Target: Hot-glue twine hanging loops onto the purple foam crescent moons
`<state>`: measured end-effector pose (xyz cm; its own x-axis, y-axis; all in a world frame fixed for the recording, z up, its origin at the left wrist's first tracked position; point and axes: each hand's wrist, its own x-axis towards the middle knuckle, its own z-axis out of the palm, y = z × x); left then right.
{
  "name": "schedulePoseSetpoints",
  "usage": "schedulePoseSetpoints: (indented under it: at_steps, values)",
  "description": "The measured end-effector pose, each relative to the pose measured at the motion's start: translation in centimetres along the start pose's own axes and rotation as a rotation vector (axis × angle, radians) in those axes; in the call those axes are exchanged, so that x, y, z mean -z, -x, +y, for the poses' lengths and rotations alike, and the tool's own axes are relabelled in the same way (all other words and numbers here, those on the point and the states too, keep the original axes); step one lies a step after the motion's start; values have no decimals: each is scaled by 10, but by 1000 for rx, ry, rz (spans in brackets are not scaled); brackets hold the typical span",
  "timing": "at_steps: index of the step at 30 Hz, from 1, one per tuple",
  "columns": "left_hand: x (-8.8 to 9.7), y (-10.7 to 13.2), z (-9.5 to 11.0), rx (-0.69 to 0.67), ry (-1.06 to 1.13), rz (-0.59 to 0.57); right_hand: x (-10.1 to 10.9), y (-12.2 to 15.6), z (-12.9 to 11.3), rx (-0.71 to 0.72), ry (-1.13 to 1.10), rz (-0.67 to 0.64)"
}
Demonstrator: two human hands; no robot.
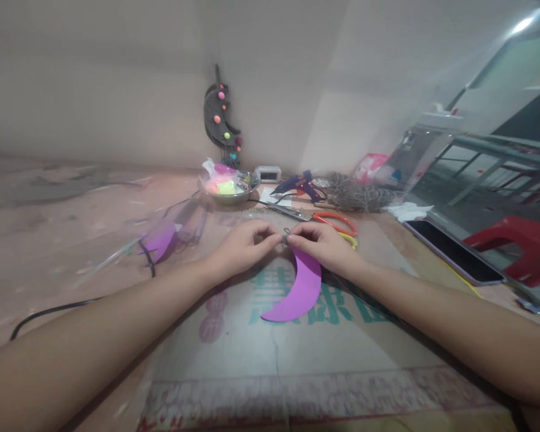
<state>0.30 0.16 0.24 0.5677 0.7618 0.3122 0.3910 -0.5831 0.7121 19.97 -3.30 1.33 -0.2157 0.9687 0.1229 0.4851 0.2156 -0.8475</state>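
Above the printed cardboard sheet (243, 360), my two hands meet, thumb to finger, at a small bit of grey cord (287, 233) with a little loop sticking up. My left hand (256, 240) is closed in a pinch on the cord's left side. Closed on its other side is my right hand (319, 243). A purple crescent cutout (301, 288) reaches down from under the right fingers, curving left to a point; its upper tip is hidden by that hand. Just beyond the right hand lie orange-handled scissors (337, 222) and a yellow handle (348, 240).
Behind stand a metal bowl (234, 197) of colourful bits, a white digital clock (268, 174), a blue glue gun (301, 186) and tangled grey cord (360, 193). A decorated grey moon (216, 117) hangs on the wall. At right lies a phone (454, 252); at left, a purple scrap (162, 240).
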Motion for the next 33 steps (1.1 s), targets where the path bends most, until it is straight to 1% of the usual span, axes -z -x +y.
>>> schedulePoseSetpoints:
  at_steps: [4,10,16,22,26,30,33]
  values:
    - [1,0,1,-5,5,-5,1,1,1,7,23,1]
    - [3,1,5,49,51,17,2,1,1,-8,-30,22]
    - [4,1,7,89,86,54,1,1,0,1,-82,-14]
    - [4,-1,1,150,176,101,1,1,3,-12,-101,4]
    - [3,-2,-4,163,221,132,1,2,6,-24,-159,-1]
    - [4,-2,-3,148,208,131,0,2,4,-40,-166,-17]
    - [4,-1,1,130,164,91,0,1,2,-46,-132,-15]
